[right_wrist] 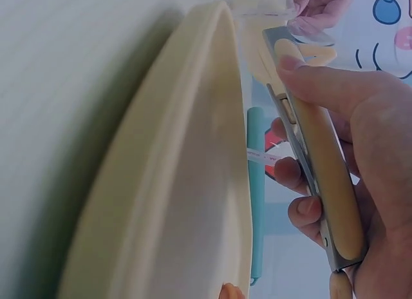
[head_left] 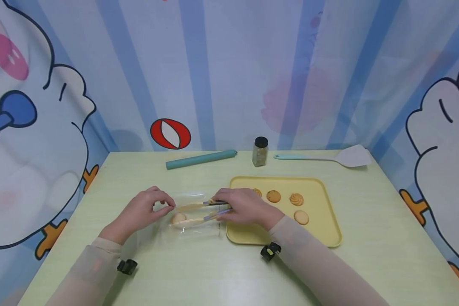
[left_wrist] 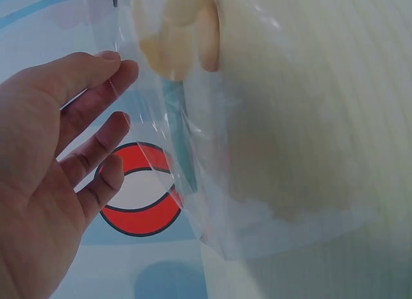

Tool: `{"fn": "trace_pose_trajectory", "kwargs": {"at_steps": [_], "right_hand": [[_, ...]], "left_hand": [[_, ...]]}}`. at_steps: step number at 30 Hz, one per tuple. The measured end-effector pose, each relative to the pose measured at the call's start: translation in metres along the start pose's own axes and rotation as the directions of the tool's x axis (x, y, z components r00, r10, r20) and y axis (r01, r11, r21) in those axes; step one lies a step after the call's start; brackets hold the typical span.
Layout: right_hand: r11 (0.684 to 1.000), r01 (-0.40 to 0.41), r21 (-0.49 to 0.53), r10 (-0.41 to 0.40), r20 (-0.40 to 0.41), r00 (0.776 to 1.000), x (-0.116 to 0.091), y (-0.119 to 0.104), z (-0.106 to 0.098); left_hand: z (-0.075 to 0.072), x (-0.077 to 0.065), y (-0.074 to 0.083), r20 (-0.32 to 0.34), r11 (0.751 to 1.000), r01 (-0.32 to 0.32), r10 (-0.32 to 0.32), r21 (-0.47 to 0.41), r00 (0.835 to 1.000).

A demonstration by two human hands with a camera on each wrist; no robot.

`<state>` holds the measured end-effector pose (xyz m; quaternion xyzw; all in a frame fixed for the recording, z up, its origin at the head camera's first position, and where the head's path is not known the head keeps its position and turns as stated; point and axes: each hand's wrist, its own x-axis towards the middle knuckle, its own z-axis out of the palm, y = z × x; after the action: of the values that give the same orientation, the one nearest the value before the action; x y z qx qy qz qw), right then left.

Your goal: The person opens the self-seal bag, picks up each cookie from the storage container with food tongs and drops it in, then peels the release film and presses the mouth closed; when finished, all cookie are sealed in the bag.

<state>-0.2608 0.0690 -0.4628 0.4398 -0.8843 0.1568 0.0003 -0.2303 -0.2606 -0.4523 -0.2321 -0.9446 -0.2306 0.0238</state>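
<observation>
A clear plastic bag lies on the table left of the tray. Its upper edge is pinched between thumb and index finger of my left hand; the other fingers are bent loosely in the left wrist view. My right hand grips a pair of metal tongs with cream-coloured grips and tips. The tong tips reach into the bag, spread apart. A round pale cookie is inside it, by the lower tip; in the left wrist view the cookie shows through the film, seen edge-on.
Several cookies lie on a yellow tray at right, partly under the right hand. Along the back stand or lie a teal rolling-pin-like rod, a black-capped jar and a spatula. A printed curtain hangs behind.
</observation>
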Motion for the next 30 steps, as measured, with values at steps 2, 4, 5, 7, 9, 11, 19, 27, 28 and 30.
{"fn": "trace_pose_trajectory", "kwargs": {"at_steps": [2, 4, 5, 7, 9, 11, 19, 27, 28, 30], "right_hand": [[1.0, -0.001, 0.01, 0.001, -0.007, 1.0, -0.002, 0.0, -0.002], [1.0, -0.006, 0.003, 0.006, -0.015, 1.0, -0.005, 0.001, -0.004], [1.0, -0.011, -0.006, 0.011, -0.017, 1.0, -0.008, 0.001, -0.005], [1.0, -0.018, -0.016, 0.017, -0.025, 1.0, -0.014, 0.003, -0.008], [0.999, -0.035, -0.027, 0.034, -0.031, 0.999, -0.021, 0.006, -0.011], [0.998, -0.051, -0.025, 0.05, -0.034, 0.998, -0.03, 0.01, -0.013], [0.994, -0.104, -0.036, 0.1, -0.092, 0.991, -0.073, 0.022, -0.027], [0.981, -0.182, -0.069, 0.169, -0.167, 0.971, -0.119, 0.034, -0.044], [0.979, -0.195, -0.067, 0.181, -0.174, 0.968, -0.124, 0.035, -0.046], [0.973, -0.221, -0.059, 0.206, -0.189, 0.96, -0.135, 0.038, -0.051]], "left_hand": [[0.0, 0.0, -0.001, -0.006, 1.0, -0.008, 0.008, 0.0, 1.0], [0.001, 0.0, -0.001, -0.008, 1.0, -0.011, 0.011, 0.001, 1.0], [0.001, 0.0, -0.002, -0.008, 1.0, -0.012, 0.012, 0.001, 1.0], [0.002, 0.001, -0.002, -0.008, 1.0, -0.014, 0.014, 0.004, 1.0], [0.003, 0.001, -0.003, -0.009, 1.0, -0.015, 0.015, 0.007, 1.0], [0.004, 0.0, -0.004, -0.013, 1.0, -0.016, 0.016, 0.008, 1.0], [0.005, -0.007, -0.006, -0.005, 1.0, 0.026, -0.026, 0.007, 1.0], [0.007, -0.009, -0.005, -0.007, 1.0, 0.028, -0.028, -0.001, 1.0], [0.006, -0.009, -0.005, -0.011, 1.0, 0.024, -0.024, 0.004, 1.0], [0.005, -0.008, -0.005, -0.018, 1.0, 0.013, -0.013, 0.009, 1.0]]}}
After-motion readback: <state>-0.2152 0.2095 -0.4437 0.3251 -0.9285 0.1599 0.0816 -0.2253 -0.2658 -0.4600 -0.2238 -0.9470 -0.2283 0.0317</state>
